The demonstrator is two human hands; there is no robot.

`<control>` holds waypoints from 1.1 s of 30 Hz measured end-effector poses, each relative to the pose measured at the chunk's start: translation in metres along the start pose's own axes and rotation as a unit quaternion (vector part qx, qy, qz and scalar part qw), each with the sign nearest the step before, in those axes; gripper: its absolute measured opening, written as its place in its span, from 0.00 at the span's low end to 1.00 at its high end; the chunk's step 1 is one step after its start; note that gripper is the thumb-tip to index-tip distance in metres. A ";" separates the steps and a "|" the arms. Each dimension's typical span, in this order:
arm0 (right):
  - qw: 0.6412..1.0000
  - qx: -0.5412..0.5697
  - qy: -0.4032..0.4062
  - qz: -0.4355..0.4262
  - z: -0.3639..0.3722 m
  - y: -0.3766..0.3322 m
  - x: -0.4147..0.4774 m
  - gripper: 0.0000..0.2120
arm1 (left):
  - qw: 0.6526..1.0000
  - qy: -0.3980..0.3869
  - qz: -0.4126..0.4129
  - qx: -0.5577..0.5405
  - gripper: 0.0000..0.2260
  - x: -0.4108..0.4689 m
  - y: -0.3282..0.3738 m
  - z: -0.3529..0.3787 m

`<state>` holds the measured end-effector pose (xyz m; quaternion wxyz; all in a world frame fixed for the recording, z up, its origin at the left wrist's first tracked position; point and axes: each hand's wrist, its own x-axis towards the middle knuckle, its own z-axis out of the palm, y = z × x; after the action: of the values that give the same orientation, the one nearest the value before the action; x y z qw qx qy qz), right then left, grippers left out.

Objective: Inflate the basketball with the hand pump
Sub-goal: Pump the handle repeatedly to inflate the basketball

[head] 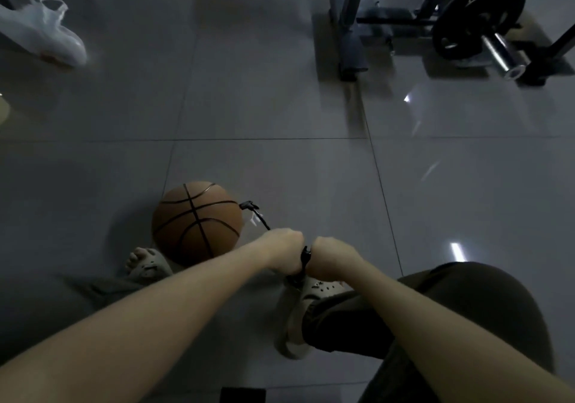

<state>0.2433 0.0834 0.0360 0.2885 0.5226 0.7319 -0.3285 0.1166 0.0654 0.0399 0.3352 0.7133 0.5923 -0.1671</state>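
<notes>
An orange basketball (197, 222) with black seams rests on the grey tiled floor, against my left foot. A black hose (261, 219) runs from a connector at the ball's right side down to the black hand pump (303, 261). Both fists are closed side by side on the pump's handle, my left hand (284, 251) on its left half and my right hand (334, 258) on its right half. The pump's body is mostly hidden beneath my hands; its lower part stands by my right foot.
My feet wear beige clogs (308, 315), and dark trousers cover my right knee at the lower right. A weight rack with a black plate and barbell (479, 17) stands at the back right. A white plastic bag (43, 29) lies at the back left.
</notes>
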 end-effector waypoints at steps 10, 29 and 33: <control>1.000 -0.002 0.020 0.004 0.019 -0.002 -0.004 0.11 | 1.000 -0.010 -0.025 -0.004 0.08 -0.005 0.004 0.018; 0.999 -0.054 -0.001 -0.008 -0.048 -0.021 -0.029 0.10 | 0.999 0.046 -0.022 -0.013 0.09 -0.023 0.002 -0.035; 1.000 -0.020 0.009 -0.012 -0.015 -0.002 -0.001 0.12 | 0.999 0.048 -0.010 -0.010 0.11 -0.003 -0.003 -0.002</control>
<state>0.2402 0.0938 0.0466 0.2887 0.5110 0.7469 -0.3126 0.1129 0.0644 0.0423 0.3123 0.7110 0.6164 -0.1302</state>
